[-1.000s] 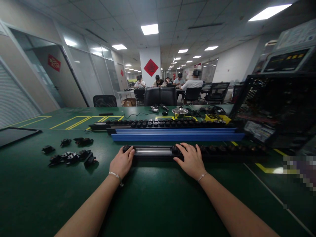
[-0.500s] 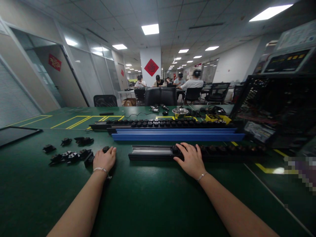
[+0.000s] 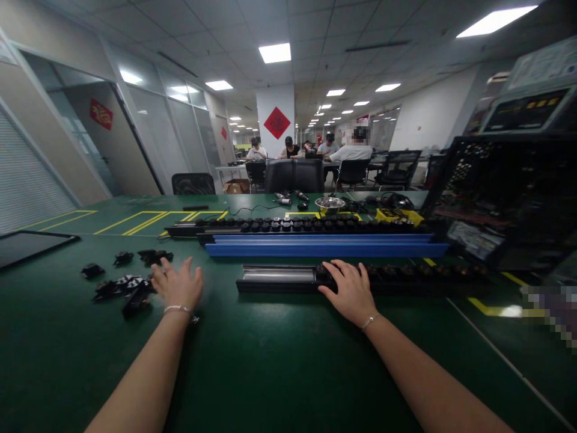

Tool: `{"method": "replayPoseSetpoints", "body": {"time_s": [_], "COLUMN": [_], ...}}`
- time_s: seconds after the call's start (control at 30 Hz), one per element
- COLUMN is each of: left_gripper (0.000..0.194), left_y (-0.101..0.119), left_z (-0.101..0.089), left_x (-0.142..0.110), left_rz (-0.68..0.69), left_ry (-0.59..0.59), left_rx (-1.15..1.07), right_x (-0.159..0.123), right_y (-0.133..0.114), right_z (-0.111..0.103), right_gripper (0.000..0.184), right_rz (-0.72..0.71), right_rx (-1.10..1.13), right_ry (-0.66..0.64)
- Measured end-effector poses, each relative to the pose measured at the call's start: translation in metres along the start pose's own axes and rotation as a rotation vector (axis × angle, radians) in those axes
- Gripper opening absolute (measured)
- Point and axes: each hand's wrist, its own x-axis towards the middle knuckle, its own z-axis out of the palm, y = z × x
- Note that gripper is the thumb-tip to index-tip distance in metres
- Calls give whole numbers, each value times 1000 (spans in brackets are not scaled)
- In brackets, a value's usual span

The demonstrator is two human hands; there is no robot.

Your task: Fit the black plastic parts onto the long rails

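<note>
My left hand (image 3: pixel 178 285) is open, its fingers spread beside a cluster of small black parts (image 3: pixel 128 287) on the green table; nothing shows in its grasp. Lengthwise before me lies a long black rail (image 3: pixel 277 287) with a bare silvery channel at its left end. Over the rail my right hand (image 3: pixel 349 291) curls its fingers round a dark part (image 3: pixel 321 273) sitting in the channel, mostly hidden by the fingers. More dark parts (image 3: pixel 406 273) follow in a row to the right of that hand.
Behind the rail lie blue rails (image 3: pixel 324 249) and another row of black parts (image 3: pixel 293 225). A metal bowl (image 3: pixel 330 205) and a yellow tray (image 3: pixel 399 216) stand farther back. An open black computer case (image 3: pixel 505 198) stands at right, a flat dark panel (image 3: pixel 36 248) at left. People sit beyond.
My left hand has left the rail's left end, carrying a black part leftward, and has opened by the cluster. The channel's left end is now uncovered. My right hand has stayed in place.
</note>
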Motion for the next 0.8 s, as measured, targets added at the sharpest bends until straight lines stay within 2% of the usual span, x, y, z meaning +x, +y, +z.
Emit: {"method": "replayPoseSetpoints", "body": {"time_s": [0.1,0.13,0.2,0.27,0.33,0.4,0.53,0.63,0.8], "left_gripper": [45,43,41,41,44,50,59,51,36], "left_y": [35,49,78,109,139,166,203,214,216], "left_z": [-8,-9,-11,-12,-11,-8,2,7,7], "left_x": [-15,-22,-40,-60,-79,-92,-103,-105,-109], "left_rz": [243,340,534,740,864,874,740,656,617], "left_ry": [109,100,23,-108,-243,-345,-457,-477,-383], "left_rx": [-40,-68,-154,-248,-320,-368,-410,-391,-368], "right_x": [0,0,0,0,0,-1,-1,-1,-1], "right_y": [-1,-1,-1,-2,-1,-1,0,-1,-2], "right_z": [-1,-1,-1,0,1,2,4,5,6], "right_gripper": [49,49,50,51,53,54,55,55,53], "right_rz": [7,8,8,8,9,12,12,12,21], "right_rx": [6,8,12,16,20,25,34,32,27], "right_ry": [0,0,3,13,31,56,86,97,115]}}
